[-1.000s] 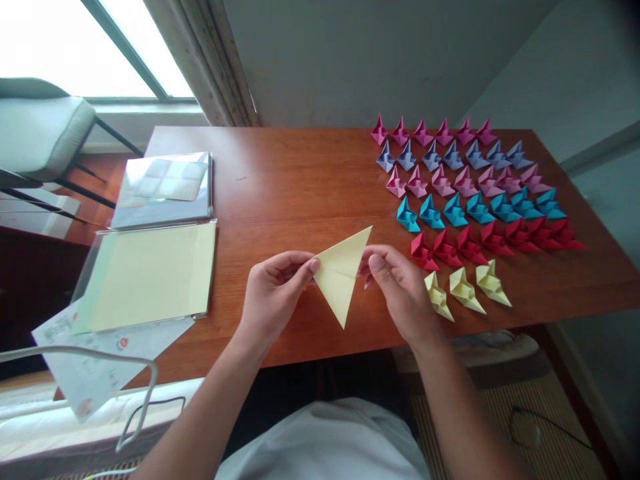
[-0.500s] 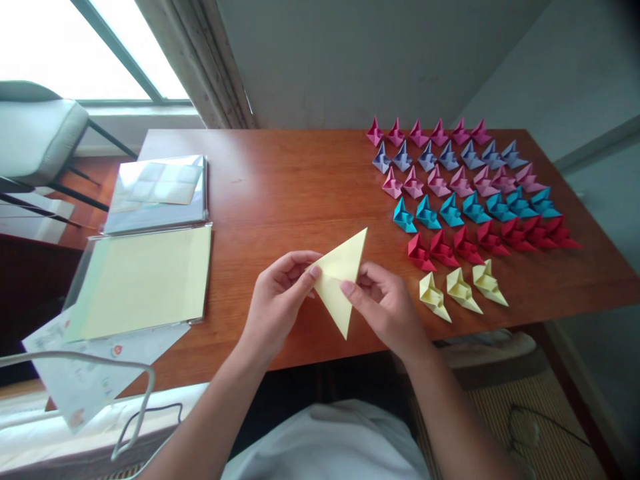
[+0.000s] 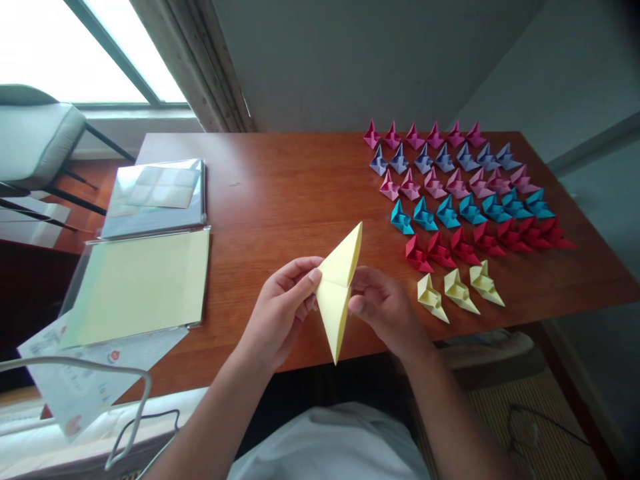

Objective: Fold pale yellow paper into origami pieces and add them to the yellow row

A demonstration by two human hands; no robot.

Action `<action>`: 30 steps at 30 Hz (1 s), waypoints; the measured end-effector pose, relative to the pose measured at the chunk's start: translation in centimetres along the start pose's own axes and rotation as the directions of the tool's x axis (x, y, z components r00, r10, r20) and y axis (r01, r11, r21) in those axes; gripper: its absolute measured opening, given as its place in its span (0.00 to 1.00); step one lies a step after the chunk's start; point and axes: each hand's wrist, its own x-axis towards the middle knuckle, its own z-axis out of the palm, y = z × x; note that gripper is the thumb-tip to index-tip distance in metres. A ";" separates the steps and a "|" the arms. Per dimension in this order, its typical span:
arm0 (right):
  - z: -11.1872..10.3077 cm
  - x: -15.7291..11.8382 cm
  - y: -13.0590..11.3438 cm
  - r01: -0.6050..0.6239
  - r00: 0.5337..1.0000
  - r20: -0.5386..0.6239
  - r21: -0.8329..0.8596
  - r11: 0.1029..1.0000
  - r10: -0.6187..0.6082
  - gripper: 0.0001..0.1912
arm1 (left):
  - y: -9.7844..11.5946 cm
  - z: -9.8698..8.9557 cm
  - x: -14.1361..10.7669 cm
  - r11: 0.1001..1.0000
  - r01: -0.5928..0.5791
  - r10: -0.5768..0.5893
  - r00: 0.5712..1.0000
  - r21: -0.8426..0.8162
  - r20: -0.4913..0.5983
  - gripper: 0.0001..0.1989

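Observation:
A folded piece of pale yellow paper, shaped like a long triangle with a crease across its middle, is held above the table's front edge. Its right side gapes slightly between the layers. My left hand pinches the left corner, thumb on top and fingers underneath. At the right side, my right hand has its curled fingers and thumb at the paper's edge near the crease; its fingertips are partly hidden. Just right of this hand stand three yellow folded paper figures in a row.
Rows of paper figures in red, blue, pink and purple fill the table's right side. On the left lie a pack of yellow paper sheets, a clear-sleeved pack and a printed sheet. A white cable crosses the lower left.
The yellow paper has turned more upright, its lower point swinging down and left, and its right side has opened a little. My right thumb has moved off its face to the edge.

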 end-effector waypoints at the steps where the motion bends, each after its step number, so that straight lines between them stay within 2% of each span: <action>1: 0.0 0.0 0.0 -0.001 1.000 -0.001 -0.009 1.000 0.001 0.18 | 0.0 0.1 -0.1 1.000 0.017 -0.016 1.000 -0.015 0.006 0.11; 4: 0.0 -0.1 -0.1 -0.007 1.000 -0.019 -0.063 0.998 0.006 0.20 | 0.0 0.4 -0.2 0.998 0.043 -0.043 0.999 -0.047 0.002 0.12; 9: 0.0 -0.3 -0.2 0.040 0.999 -0.031 -0.129 0.991 -0.045 0.13 | -0.1 0.3 0.0 0.998 0.042 -0.043 0.999 -0.055 -0.010 0.11; 16: 0.1 -0.5 -1.0 0.049 0.996 -0.063 -0.221 0.974 -0.064 0.12 | -0.5 0.0 0.3 0.998 0.016 -0.018 0.999 -0.055 -0.030 0.12; 20: 0.1 -0.5 -1.5 0.041 0.996 -0.065 -0.213 0.976 -0.055 0.12 | -0.6 -0.1 0.2 0.999 0.012 -0.013 1.000 -0.044 -0.019 0.11; 26: 0.3 -0.1 -1.6 0.012 0.987 -0.153 -0.209 0.978 -0.045 0.16 | -0.8 0.3 0.1 0.998 0.019 -0.019 1.000 -0.056 0.002 0.11; 30: 0.3 -0.1 -1.5 0.013 0.991 -0.125 -0.207 0.978 -0.040 0.16 | -0.9 0.1 0.1 1.000 0.001 -0.002 1.000 -0.010 -0.019 0.12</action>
